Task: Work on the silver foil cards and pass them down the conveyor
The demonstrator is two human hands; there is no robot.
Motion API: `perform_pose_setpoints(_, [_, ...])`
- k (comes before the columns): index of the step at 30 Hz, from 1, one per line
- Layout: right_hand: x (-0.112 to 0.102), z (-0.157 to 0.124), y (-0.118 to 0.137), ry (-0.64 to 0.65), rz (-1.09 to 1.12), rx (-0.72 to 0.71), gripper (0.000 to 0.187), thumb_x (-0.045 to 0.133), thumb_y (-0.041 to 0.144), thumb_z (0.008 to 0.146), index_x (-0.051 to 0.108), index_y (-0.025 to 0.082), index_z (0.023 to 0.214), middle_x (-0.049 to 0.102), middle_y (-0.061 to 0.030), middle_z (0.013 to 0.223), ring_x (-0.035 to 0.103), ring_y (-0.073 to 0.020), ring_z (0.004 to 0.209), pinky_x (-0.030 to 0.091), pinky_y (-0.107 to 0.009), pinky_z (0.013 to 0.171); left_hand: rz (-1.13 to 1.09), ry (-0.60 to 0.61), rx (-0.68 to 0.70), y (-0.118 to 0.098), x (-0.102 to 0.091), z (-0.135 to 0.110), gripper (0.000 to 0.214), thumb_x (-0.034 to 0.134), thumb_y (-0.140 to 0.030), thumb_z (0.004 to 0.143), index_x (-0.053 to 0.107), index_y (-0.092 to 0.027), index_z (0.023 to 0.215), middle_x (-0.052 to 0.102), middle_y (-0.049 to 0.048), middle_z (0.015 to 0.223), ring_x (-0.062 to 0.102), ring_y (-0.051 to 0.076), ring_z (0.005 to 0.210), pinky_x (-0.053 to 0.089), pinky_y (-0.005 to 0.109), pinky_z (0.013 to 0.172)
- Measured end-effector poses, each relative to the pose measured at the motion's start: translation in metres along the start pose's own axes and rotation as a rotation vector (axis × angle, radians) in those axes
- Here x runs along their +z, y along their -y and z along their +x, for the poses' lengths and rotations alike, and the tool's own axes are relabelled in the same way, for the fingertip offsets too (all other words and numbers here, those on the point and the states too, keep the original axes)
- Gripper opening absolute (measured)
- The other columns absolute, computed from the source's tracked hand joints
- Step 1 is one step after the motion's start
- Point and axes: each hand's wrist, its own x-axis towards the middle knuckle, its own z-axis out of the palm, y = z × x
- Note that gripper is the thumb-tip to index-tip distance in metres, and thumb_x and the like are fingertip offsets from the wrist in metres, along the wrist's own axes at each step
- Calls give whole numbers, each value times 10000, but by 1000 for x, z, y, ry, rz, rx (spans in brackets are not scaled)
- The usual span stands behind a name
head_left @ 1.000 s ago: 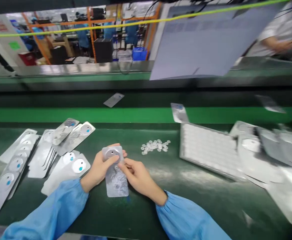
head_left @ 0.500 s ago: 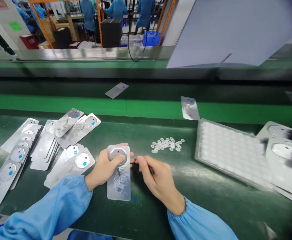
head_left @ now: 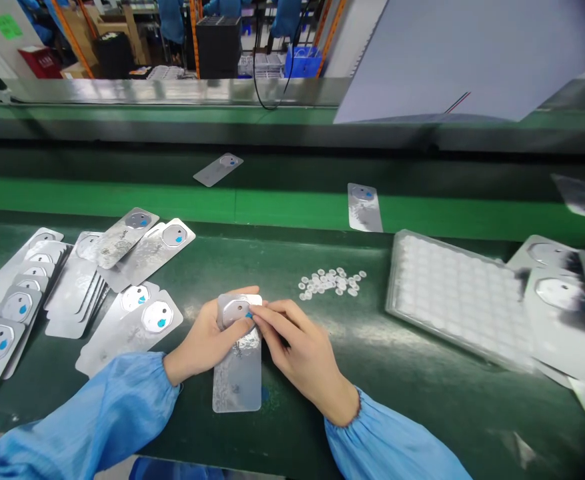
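My left hand (head_left: 209,340) is closed on a flat silver metal plate (head_left: 237,383) with rounded corners, its thumb lying across the front. Near the plate's upper end is a round recessed disc with a small dark hole. A small blue drop-shaped spot (head_left: 249,315) shows on this disc. Right beside that spot, the thumb and fingers of my right hand (head_left: 297,347) are pinched together over the plate's right edge. Whatever sits between those fingertips is hidden. Small white rings (head_left: 329,283) lie in a loose cluster beyond my right hand.
Similar plates with blue drops lie in overlapping stacks (head_left: 72,287) at left. A clear tray (head_left: 462,300) of white round pieces stands at right, beside more plates (head_left: 562,293). Two plates rest on the green strip (head_left: 292,207) behind. A white sheet (head_left: 452,60) hangs upper right.
My right hand has moved left and up, from beside the plate onto its upper right edge. A blue spot now shows on the disc. The view has tilted slightly down.
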Motion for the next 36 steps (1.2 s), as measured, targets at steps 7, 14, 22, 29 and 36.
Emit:
perform_pose_setpoints(7, [0,-1,-2,-1,-27,-21,225,549,191,1047,743,227,1154,727,-68,1008,723,-153,845,570,-244,689,38,40,50,2,-2,-1,553,720,-217,817,642,-168,1362,743,85,1123,660,203,865,493,254,691])
perform_pose_setpoints(14, [0,0,0,0,-11,-17,186,544,205,1053,726,215,1090,739,-68,1000,729,-162,872,585,-258,735,46,74,64,3,-1,-1,553,700,-226,832,625,-168,1377,735,63,985,640,193,782,481,271,672])
perform_pose_setpoints(22, [-1,2,2,35,-12,-22,175,532,218,1059,704,199,1083,737,-67,996,723,-155,835,575,-244,690,67,83,72,3,0,-1,554,696,-244,841,616,-162,1383,731,65,978,643,203,798,488,288,693])
perform_pose_setpoints(29, [-1,0,-1,2,-71,-113,186,578,160,1034,737,202,1121,751,-60,1004,730,-152,858,579,-238,698,51,77,64,5,-2,-2,591,681,-249,849,579,-136,1420,725,73,996,628,191,791,483,287,703])
perform_pose_setpoints(36, [2,0,0,-24,3,-66,139,594,165,1025,726,192,1057,746,-63,980,739,-161,864,597,-250,718,39,99,66,4,-2,-1,617,690,-222,832,563,-128,1429,693,45,913,582,169,749,456,276,679])
